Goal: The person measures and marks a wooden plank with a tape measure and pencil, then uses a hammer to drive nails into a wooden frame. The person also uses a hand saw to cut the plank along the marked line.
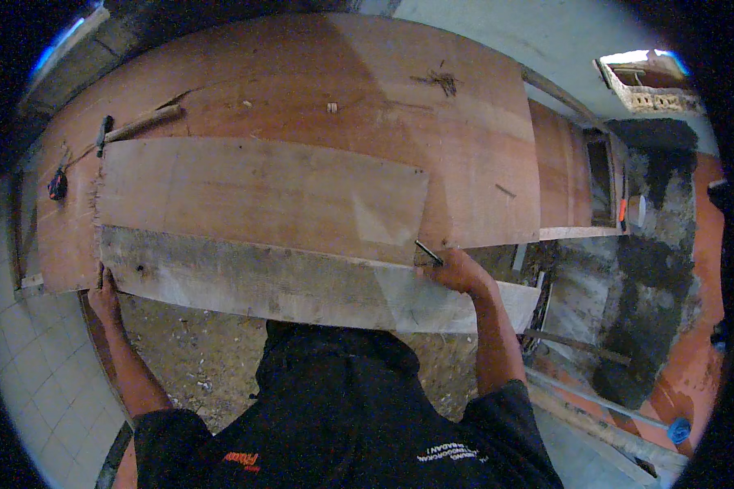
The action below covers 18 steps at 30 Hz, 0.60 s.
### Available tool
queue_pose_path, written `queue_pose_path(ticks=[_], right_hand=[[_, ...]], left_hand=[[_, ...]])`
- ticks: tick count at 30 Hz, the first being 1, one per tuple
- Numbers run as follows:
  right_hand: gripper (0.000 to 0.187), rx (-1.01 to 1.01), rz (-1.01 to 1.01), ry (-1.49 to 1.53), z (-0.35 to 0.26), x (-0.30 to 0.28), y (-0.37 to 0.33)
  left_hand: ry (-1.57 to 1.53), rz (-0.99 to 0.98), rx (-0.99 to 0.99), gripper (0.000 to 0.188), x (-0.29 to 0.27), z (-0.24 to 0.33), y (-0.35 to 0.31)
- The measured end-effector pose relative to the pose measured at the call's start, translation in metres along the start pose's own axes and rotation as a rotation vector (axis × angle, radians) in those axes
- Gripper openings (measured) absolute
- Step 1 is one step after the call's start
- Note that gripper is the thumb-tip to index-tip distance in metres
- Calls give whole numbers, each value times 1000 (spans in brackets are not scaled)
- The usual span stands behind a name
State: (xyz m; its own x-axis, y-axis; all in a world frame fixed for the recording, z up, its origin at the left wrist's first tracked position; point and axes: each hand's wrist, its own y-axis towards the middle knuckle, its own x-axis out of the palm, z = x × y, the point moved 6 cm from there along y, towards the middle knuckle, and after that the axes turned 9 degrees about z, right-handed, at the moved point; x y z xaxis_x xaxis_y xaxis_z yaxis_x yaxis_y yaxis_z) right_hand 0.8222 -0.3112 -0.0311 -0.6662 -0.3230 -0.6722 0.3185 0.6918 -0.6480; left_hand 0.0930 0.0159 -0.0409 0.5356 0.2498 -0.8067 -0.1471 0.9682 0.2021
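Observation:
A long, grey, weathered wooden plank [302, 277] lies crosswise in front of me, along the near edge of a thin plywood piece [261, 191]. My left hand [104, 297] grips the plank's left end, with fingers along its edge. At the right, my right hand [458, 273] is closed round a dark pencil-like stick [429, 253] that points up and left; it rests over the plank and the plywood's near right corner. Both pieces lie on a larger reddish plywood sheet [465, 147].
A hammer [143, 126] and a tape measure [57, 186] lie on the sheet's left part. Several nails [444, 81] are heaped at the far side. An orange cutter knife [623, 213] and a white cup-like container [637, 210] stand at the right. Tiled floor [41, 350] shows left.

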Motion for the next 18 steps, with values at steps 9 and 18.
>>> queue_pose_path(ticks=[9, 18], right_hand=[[53, -96, -64, -37, -11, 2, 13], [59, -73, 63, 40, -20, -5, 1]], left_hand=[[5, 23, 5, 34, 1, -30, 9], [-123, 13, -103, 34, 6, -49, 8]])
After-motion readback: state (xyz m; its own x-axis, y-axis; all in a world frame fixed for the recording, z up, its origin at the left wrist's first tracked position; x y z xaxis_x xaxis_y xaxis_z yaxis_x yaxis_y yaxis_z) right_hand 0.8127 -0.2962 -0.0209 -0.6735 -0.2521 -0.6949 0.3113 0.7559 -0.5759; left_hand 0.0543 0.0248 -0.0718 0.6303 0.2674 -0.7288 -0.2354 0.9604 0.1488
